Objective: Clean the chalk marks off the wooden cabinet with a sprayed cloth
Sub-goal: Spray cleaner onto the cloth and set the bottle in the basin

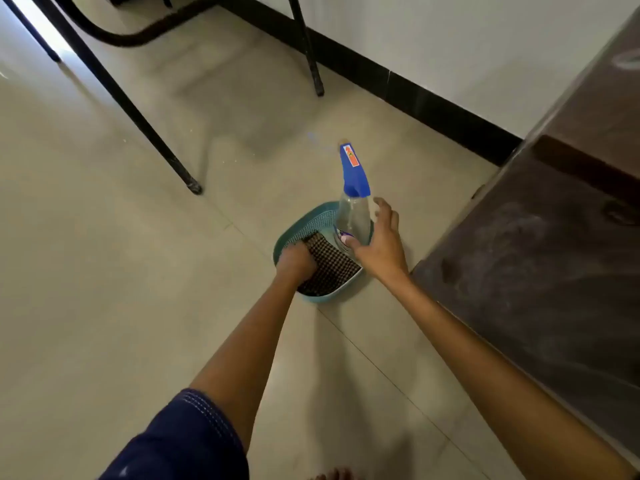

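Reaching down past dark blue stitched fabric [180, 438] over glossy beige floor tiles [104, 271], the left hand [296, 259] grips the woven checked cloth [332, 268] lying in a teal perforated plastic basket [311, 220]. The right hand [381, 244] is spread loose, thumb touching the clear spray bottle [353, 216], upright in the basket. Right stands the dark wooden cabinet [519, 323], smeared with chalk marks [512, 244]. Farther left, thin black metal legs [138, 109]; beyond, black skirting [433, 105].

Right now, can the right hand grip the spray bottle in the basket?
Probably yes. The right hand is beside the spray bottle, thumb on its clear body, fingers spread behind it. The bottle rises above the rim of the teal basket, leaving the way free.
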